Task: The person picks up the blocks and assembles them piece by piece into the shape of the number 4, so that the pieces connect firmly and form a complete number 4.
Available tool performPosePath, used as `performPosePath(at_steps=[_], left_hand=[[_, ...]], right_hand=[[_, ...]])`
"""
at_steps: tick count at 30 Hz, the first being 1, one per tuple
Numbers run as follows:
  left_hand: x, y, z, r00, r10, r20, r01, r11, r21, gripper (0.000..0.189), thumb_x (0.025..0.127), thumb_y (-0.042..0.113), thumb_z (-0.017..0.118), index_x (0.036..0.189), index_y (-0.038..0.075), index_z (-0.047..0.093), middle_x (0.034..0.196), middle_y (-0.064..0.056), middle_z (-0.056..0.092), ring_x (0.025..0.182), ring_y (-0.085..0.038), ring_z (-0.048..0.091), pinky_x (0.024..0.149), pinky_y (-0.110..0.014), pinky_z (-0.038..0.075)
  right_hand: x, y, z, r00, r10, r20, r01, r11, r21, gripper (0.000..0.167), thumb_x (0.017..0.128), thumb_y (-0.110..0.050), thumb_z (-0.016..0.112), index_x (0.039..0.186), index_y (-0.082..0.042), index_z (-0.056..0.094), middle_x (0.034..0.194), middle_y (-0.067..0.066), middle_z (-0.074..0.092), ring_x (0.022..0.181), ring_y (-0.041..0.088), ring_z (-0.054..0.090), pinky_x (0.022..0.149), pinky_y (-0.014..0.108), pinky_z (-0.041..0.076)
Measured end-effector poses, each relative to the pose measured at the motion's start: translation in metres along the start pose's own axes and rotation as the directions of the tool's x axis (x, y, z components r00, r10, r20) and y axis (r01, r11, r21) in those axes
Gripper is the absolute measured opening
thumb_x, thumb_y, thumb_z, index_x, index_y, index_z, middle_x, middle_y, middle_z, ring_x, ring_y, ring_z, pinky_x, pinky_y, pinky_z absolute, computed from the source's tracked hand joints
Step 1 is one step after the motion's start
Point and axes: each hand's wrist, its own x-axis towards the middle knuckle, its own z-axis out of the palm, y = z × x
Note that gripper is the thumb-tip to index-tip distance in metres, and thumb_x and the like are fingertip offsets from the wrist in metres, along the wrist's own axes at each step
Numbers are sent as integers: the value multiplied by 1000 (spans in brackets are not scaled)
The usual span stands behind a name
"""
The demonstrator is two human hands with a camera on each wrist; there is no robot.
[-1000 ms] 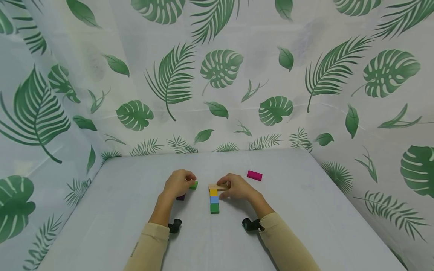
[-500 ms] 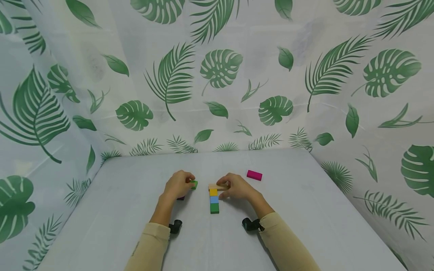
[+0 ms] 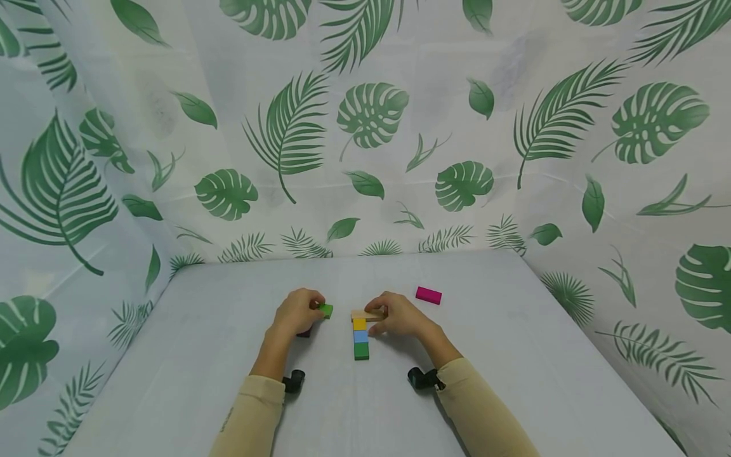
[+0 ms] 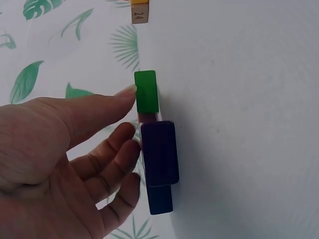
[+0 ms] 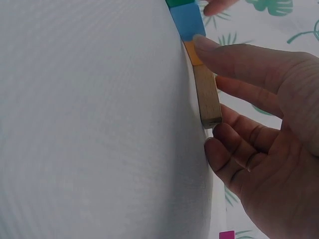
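My left hand (image 3: 298,311) pinches a bright green block (image 3: 326,311); in the left wrist view the thumb lies against the green block's (image 4: 146,92) side. A dark purple block (image 4: 159,153) stands below it there, partly covering a dark blue block (image 4: 160,200). My right hand (image 3: 396,314) holds a plain wooden block (image 3: 358,314), its index finger along the far side and its thumb near the row. That row runs toward me from the wooden block: yellow block (image 3: 359,324), light blue block (image 3: 361,337), dark green block (image 3: 362,351).
A magenta block (image 3: 428,296) lies behind the right hand on the white table (image 3: 342,412). Leaf-printed cloth (image 3: 365,209) rises at the table's back and sides. Each wrist wears a small black camera, one at the left wrist (image 3: 294,381) and one at the right (image 3: 421,379).
My left hand has shifted very slightly left, and more of the bright green block shows beyond its fingers. The right hand and the row of blocks have stayed in place.
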Motion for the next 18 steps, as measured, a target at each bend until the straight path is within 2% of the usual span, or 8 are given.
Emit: performPosePath(at_steps=[10, 18], left_hand=[[-3, -8, -9, 998, -51, 25, 50, 998, 36, 14, 85, 15, 84, 94, 12, 74, 93, -1, 71, 85, -19, 63, 79, -42, 52], [-6, -15, -21, 989, -104, 105, 98, 993, 60, 34, 81, 28, 89, 104, 10, 71, 102, -5, 71, 88, -22, 63, 77, -41, 51]], right_hand=[[0, 3, 0, 1000, 5, 6, -5, 1000, 6, 43, 78, -20, 92, 119, -20, 77, 108, -4, 65, 98, 19, 54, 79, 33, 49], [0, 3, -1, 1000, 6, 13, -6, 1000, 5, 46, 77, -20, 94, 120, -21, 77, 109, -4, 64, 98, 20, 54, 80, 33, 49]])
